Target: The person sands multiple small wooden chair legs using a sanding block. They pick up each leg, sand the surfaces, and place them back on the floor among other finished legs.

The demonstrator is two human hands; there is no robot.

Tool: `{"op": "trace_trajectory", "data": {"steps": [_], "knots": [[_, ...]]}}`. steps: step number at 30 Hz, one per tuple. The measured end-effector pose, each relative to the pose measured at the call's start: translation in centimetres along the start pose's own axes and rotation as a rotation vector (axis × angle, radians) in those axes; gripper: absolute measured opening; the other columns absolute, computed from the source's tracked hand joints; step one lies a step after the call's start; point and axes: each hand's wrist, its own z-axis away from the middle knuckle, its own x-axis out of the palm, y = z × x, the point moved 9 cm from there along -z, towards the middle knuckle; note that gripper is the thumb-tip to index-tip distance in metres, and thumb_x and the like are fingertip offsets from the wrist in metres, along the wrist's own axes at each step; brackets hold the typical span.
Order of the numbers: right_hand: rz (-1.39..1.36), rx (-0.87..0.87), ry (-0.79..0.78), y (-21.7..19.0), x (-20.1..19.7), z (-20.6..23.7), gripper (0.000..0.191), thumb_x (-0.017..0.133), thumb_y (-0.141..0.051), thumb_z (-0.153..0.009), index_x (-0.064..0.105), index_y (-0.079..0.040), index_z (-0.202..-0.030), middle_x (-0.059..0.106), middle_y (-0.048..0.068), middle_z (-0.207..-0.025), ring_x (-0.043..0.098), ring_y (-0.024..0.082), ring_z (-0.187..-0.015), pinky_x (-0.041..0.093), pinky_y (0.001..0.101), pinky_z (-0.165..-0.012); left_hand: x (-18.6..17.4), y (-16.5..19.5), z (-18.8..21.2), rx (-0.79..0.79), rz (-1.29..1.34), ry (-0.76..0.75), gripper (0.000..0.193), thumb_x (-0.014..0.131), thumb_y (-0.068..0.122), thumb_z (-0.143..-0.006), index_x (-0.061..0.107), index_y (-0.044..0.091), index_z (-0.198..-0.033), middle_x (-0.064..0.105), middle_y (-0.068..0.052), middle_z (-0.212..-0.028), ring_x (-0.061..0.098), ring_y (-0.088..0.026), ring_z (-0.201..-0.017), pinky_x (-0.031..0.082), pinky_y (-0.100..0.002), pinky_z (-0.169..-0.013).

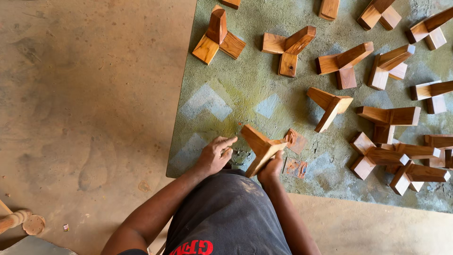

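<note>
fingers [225, 143] of the left hand [214, 156] are loosely spread and hold nothing, the tips stretched toward the three-armed wooden piece [261, 147] just to their right, near it but seemingly not touching. the right hand [271, 169] sits below that piece with its fingers curled up and closed on the lower arm, propping it tilted off the worn green mat [222, 99]. the wood therefore lies between the two hands, right of the free fingertips and above the gripping ones.

judging from this, the step in hand looks like checking or working over the joint of one piece while it is steadied. the next move seems to call for the free fingers to come onto the upper arm, so that the piece is held from both sides and does not twist in a one-handed grip.

just right of the gripping fingers lie small worn sheets of what looks like sandpaper [296, 141], flat on the mat. farther up and to the right, well apart from both hands, stand many like wooden pieces [347, 63] in loose rows. far left of the fingers a turned wooden leg [14, 219] rests on the bare earth floor [85, 94].
</note>
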Motion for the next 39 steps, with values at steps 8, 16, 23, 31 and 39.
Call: {"op": "trace_trajectory", "data": {"steps": [8, 16, 23, 31, 39], "knots": [[-0.213, -0.004, -0.117, -1.8, 0.9, 0.0, 0.062, 0.033, -0.070, -0.092, 0.063, -0.021, -0.116, 0.063, 0.007, -0.097, 0.057, 0.025, -0.076, 0.047, 0.0419, -0.058, 0.4, 5.7, -0.5, 0.139, 0.101, -0.109, 0.045, 0.070, 0.015, -0.100, 0.061, 0.014, -0.144, 0.070, -0.007, -0.100, 0.066, -0.013, -0.079, 0.065, -0.027, -0.069], [-0.252, 0.069, -0.277, -0.4, 1.6, 0.9, 0.076, 0.034, -0.079, -0.094, 0.065, -0.019, -0.130, 0.071, 0.010, -0.118, 0.068, 0.029, -0.103, 0.058, 0.0489, -0.086, 1.7, 10.3, -0.4, 0.263, -0.049, -0.249, 0.049, 0.071, 0.022, -0.096, 0.060, 0.016, -0.143, 0.069, -0.009, -0.104, 0.071, -0.023, -0.090, 0.062, -0.036, -0.078], [-0.306, -0.071, -0.325, -2.7, 2.2, 2.9, 0.074, 0.033, -0.067, -0.092, 0.057, -0.011, -0.135, 0.066, 0.016, -0.126, 0.067, 0.035, -0.115, 0.055, 0.0513, -0.099, 1.6, 12.4, -1.1, 0.263, -0.032, -0.288, 0.053, 0.070, 0.028, -0.099, 0.055, 0.015, -0.148, 0.071, -0.006, -0.096, 0.073, -0.022, -0.084, 0.062, -0.035, -0.073], [-0.462, -0.462, -0.558, -6.4, 1.2, 2.1, 0.047, 0.059, -0.053, -0.102, 0.062, -0.009, -0.120, 0.069, 0.010, -0.102, 0.069, 0.025, -0.090, 0.057, 0.0419, -0.080, 0.6, 10.6, -1.8, 0.234, 0.091, -0.230, 0.055, 0.070, 0.024, -0.102, 0.050, 0.010, -0.151, 0.074, -0.007, -0.096, 0.074, -0.016, -0.080, 0.065, -0.029, -0.069], [-0.356, -0.726, -0.515, -8.7, 0.4, 3.1, 0.051, 0.067, -0.056, -0.097, 0.060, -0.010, -0.116, 0.064, 0.011, -0.092, 0.065, 0.021, -0.083, 0.056, 0.0358, -0.077, 2.4, 8.3, -0.4, 0.175, 0.148, -0.336, 0.054, 0.070, 0.021, -0.100, 0.052, 0.012, -0.150, 0.071, -0.010, -0.109, 0.074, -0.012, -0.082, 0.067, -0.028, -0.073]]}}
